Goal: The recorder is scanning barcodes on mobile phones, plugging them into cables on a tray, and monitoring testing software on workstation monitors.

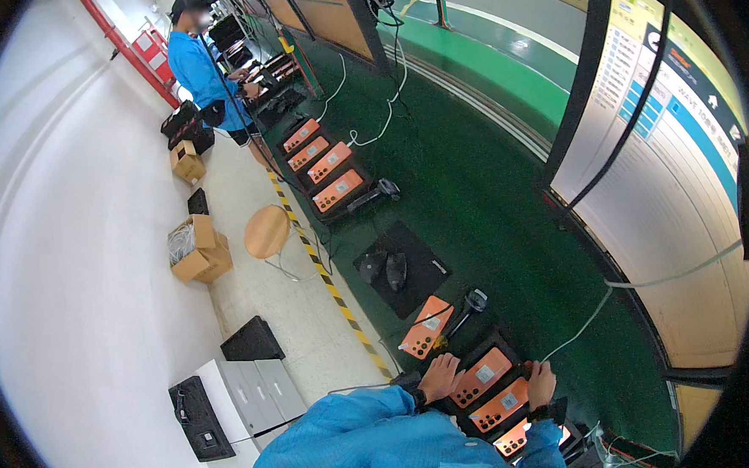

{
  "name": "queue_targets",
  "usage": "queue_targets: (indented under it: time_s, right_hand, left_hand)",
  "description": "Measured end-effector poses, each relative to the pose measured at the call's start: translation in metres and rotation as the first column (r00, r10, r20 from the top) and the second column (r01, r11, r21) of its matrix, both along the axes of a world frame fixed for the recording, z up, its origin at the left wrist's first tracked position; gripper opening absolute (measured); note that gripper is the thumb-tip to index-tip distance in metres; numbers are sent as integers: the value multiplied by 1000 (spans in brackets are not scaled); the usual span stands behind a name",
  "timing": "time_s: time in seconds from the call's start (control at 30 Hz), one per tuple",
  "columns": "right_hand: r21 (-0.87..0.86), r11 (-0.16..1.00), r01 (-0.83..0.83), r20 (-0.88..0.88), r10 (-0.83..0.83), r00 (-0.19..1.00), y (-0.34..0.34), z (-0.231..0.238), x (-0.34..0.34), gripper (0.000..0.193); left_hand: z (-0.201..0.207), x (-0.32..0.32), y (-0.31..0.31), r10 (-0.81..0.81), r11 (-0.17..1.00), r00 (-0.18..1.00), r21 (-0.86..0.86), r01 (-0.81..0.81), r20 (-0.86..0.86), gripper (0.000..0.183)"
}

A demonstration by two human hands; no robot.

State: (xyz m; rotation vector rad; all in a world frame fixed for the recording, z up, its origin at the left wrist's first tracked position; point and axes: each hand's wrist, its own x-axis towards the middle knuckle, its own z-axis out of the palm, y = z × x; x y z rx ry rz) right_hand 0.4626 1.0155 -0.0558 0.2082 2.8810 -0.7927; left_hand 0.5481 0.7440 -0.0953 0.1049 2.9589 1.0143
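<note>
1. A worker's left hand (440, 378), back upward, lies at the camera end of an orange phone (481, 376) in a black tray (497, 339) on the green surface (494, 245); whether it grips, one cannot tell.
2. The right hand (541, 385) curls near the opposite end, beside a white cable (583, 331); any pinch is hidden.
3. Steadying the camera end and keeping the cable slack would likely serve best.
4. Back up, the phone's long axis slants from lower left to upper right, lenses leftward.

One mouse pad (423, 275), four orange phones (338, 190) beyond it; two handheld scanners (476, 300); two cardboard boxes (205, 264); one round stool (267, 231).
</note>
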Motion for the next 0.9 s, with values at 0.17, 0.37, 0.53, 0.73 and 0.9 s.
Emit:
queue_targets:
  time_s: [0.17,0.37,0.53,0.73,0.9]
  right_hand:
    - [64,997,-40,90,34,995,-7,9,19,23]
    - [-146,983,-111,16,114,993,7,22,-14,24]
    - [-426,758,-494,-293,401,868,-7,58,-9,45]
    - [-463,872,157,-178,-265,948,92,78,118,25]
    - [-33,552,833,-271,-807,524,192,16,234,40]
  left_hand:
    - [-3,3,3,32,996,996,86,-25,-78,31]
    - [3,-5,8,96,992,979,97,-80,-179,29]
    - [19,-21,31,72,997,960,43,-63,-270,22]
    - [57,4,122,-450,856,875,192,479,-177,21]
    - [49,4,246,-681,679,689,139,721,-248,45]
